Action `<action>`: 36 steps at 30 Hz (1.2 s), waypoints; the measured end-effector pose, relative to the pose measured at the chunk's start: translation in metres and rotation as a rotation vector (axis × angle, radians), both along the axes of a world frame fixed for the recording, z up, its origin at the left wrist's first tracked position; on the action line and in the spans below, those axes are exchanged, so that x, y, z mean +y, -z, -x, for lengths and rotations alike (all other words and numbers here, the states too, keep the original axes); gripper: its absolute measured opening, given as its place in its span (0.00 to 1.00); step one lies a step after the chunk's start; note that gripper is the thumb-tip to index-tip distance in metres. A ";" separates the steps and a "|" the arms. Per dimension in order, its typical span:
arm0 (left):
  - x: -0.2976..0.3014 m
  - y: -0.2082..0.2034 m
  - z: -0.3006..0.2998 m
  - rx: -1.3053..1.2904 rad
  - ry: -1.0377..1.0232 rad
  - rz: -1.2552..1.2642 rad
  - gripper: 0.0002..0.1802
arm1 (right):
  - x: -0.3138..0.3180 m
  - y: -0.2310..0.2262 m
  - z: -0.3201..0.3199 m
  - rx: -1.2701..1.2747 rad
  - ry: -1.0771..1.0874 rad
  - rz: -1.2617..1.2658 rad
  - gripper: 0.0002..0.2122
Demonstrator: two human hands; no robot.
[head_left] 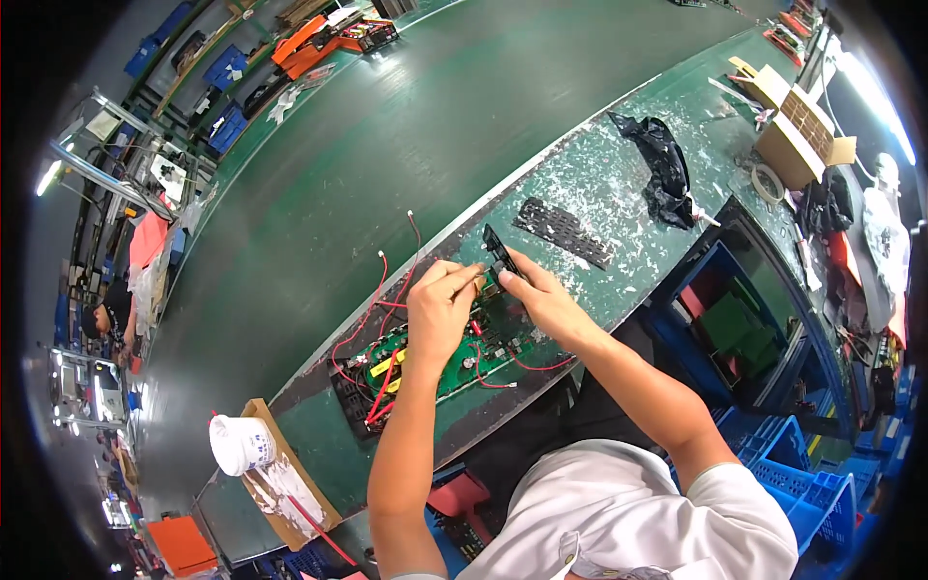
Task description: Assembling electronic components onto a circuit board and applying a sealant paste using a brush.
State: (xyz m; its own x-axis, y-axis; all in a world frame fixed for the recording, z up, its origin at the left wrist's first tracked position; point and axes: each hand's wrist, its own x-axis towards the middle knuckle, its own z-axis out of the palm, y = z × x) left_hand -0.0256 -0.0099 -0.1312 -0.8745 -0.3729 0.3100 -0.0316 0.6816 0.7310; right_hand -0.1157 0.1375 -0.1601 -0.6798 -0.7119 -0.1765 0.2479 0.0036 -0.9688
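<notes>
My right hand (543, 298) grips a narrow black plastic panel (499, 246), held tilted above the workbench. Close against its lower end, my left hand (442, 307) is closed in a pinch; what sits between those fingertips is too small to make out. Under both hands lies a green circuit board (450, 385) with yellow-wrapped parts and a black base showing at its left end. Red wires (360, 324) with white plugs stretch from the board over the bench. My left forearm hides part of the board.
A black slotted panel (563, 232) and a crumpled black plastic bag (667, 174) lie farther right among white flecks. At left, a white tub (242, 446) stands by a cardboard tray (322, 501) smeared white. A cardboard box (795, 140) and blue crates (797, 493) are at right.
</notes>
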 end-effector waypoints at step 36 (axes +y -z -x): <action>-0.117 -0.050 -0.080 -0.641 0.009 0.415 0.11 | 0.008 0.001 0.003 0.484 -0.062 -0.200 0.24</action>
State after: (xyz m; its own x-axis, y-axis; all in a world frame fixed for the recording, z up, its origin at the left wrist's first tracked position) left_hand 0.0544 -0.1269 -0.0812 -0.9330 -0.3287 -0.1462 -0.3566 0.8988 0.2548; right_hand -0.1184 0.1454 -0.1614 -0.6750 -0.7377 0.0103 -0.2341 0.2010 -0.9512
